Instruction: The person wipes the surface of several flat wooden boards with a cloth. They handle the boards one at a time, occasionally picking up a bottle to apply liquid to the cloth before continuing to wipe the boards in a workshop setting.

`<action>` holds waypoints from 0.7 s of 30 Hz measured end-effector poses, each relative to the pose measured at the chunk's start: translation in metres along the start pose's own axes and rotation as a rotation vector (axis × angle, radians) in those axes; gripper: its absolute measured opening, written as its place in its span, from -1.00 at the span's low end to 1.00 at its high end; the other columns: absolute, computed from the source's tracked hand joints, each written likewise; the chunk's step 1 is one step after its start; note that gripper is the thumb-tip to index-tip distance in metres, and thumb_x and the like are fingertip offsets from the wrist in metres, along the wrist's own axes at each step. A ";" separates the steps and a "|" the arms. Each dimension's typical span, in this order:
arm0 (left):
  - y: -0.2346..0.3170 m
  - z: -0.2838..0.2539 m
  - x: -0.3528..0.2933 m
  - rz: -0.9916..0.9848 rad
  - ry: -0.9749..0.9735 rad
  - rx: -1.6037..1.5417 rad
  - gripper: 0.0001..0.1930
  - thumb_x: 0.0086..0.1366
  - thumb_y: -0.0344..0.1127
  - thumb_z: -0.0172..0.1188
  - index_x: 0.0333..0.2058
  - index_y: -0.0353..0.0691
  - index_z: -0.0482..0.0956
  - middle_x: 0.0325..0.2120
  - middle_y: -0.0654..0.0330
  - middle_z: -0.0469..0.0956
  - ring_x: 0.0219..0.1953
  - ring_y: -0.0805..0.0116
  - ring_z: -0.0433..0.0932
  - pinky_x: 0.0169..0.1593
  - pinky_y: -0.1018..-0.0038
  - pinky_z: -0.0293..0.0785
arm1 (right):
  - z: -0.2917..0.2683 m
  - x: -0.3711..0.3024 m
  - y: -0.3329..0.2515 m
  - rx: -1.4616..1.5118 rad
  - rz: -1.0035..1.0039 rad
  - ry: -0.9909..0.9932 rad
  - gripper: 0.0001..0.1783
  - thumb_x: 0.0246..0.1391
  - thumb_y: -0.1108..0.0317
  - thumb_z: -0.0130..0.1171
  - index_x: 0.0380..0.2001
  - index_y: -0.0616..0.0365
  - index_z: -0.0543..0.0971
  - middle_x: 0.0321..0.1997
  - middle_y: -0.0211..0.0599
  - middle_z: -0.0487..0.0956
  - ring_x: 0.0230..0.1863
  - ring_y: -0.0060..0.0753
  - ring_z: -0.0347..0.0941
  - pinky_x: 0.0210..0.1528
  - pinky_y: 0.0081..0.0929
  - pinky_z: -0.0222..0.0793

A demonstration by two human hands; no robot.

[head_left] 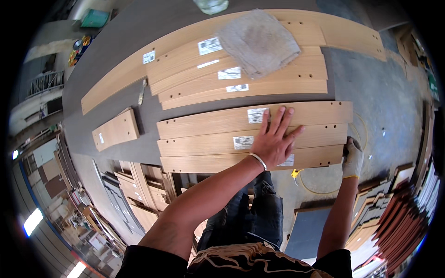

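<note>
Three light wood boards (204,142) lie side by side in front of me, with drilled holes near their ends and white labels. My bare left hand (276,141) rests flat across them, fingers spread, a bracelet at its wrist. At the right ends of the boards, my right hand (353,158) wears a pale glove. Its fingers are curled around a small dark thing (346,146) that I cannot make out. Beyond these boards, more labelled wood boards (287,86) lie overlapping, and a crumpled grey cloth (259,44) is spread on top.
The boards lie on a dark tabletop (150,104). A short wood board (116,131) and a brush-like tool (142,91) are at the left. A yellow hose (320,191) trails on the floor at right, near stacked panels (401,222). More boards (139,194) stand below the table.
</note>
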State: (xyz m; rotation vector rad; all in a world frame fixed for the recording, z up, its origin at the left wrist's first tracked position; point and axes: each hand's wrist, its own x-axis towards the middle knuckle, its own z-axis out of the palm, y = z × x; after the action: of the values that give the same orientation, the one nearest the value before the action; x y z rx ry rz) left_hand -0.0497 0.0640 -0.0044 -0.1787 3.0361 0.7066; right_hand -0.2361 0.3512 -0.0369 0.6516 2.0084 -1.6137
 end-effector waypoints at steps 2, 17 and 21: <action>-0.007 -0.001 -0.006 -0.009 0.026 0.014 -0.37 0.37 -0.10 0.11 0.42 0.23 0.33 0.55 -0.14 -0.06 0.58 -0.19 -0.13 0.48 -0.37 -0.20 | 0.003 0.000 0.007 0.177 0.001 -0.049 -0.75 0.45 0.23 0.13 -0.07 0.19 0.64 -0.37 -0.43 0.61 -0.44 -0.57 0.46 -0.43 -0.59 0.26; 0.001 -0.017 -0.037 -0.145 0.063 0.029 -0.25 0.40 -0.05 0.11 0.46 -0.28 0.18 0.56 -0.02 -0.06 0.62 0.04 -0.21 0.59 -0.06 -0.34 | 0.128 -0.142 -0.045 -0.331 -0.682 -0.320 -0.63 0.29 0.68 -0.05 0.09 0.32 0.61 0.01 -0.23 0.65 0.00 -0.49 0.56 0.15 -0.52 0.49; -0.008 -0.046 -0.123 -0.306 -0.025 -0.074 -0.18 0.40 -0.03 0.14 0.50 -0.29 0.07 0.57 -0.01 -0.09 0.62 0.06 -0.21 0.59 -0.06 -0.35 | 0.123 -0.170 -0.027 -0.679 -0.651 -0.457 -0.46 0.07 0.80 -0.08 0.07 0.28 0.63 0.01 -0.22 0.65 -0.19 -0.46 0.51 -0.01 -0.46 0.50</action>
State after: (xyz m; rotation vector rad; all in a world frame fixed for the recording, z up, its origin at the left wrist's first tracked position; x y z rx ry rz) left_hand 0.0742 0.0500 0.0391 -0.6143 2.8653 0.7857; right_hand -0.1134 0.2143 0.0674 -0.6178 2.2960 -1.0809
